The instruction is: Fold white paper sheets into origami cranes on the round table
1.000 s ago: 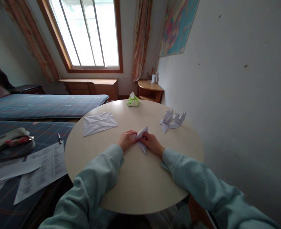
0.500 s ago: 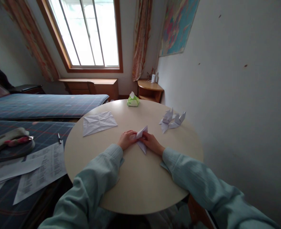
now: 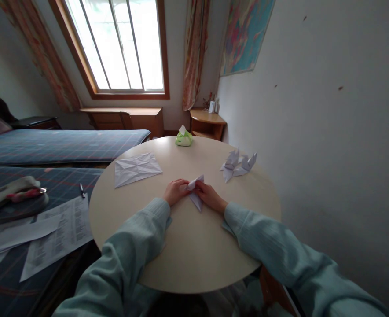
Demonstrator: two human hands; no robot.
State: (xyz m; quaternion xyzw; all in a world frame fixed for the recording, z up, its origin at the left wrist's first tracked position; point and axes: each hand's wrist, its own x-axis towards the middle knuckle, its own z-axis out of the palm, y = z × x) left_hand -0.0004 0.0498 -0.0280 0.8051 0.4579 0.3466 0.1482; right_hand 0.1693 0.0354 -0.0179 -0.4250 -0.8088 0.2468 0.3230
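Observation:
A piece of folded white paper [image 3: 196,202] is between my hands over the middle of the round table [image 3: 194,255]. My left hand [image 3: 176,192] grips its left side, fingers closed on the paper. From the right, my right hand [image 3: 211,196] pinches the same piece near its upper fold. One pointed flap slants down toward me, and another fold stands up above the fingers. Both hands partly cover the paper, so its full shape is hidden.
Several folded paper figures [image 3: 237,165] stand at the table's right. A creased white sheet [image 3: 138,169] lies flat at the left. Toward the back is a green tissue pack [image 3: 184,137]. Printed sheets [image 3: 62,233] and a pen [image 3: 82,190] rest on the bed beside the table.
The upper fold of the paper sits slightly lower between the fingers. Both hands keep nearly the same place and hold; the whole view has shifted a little.

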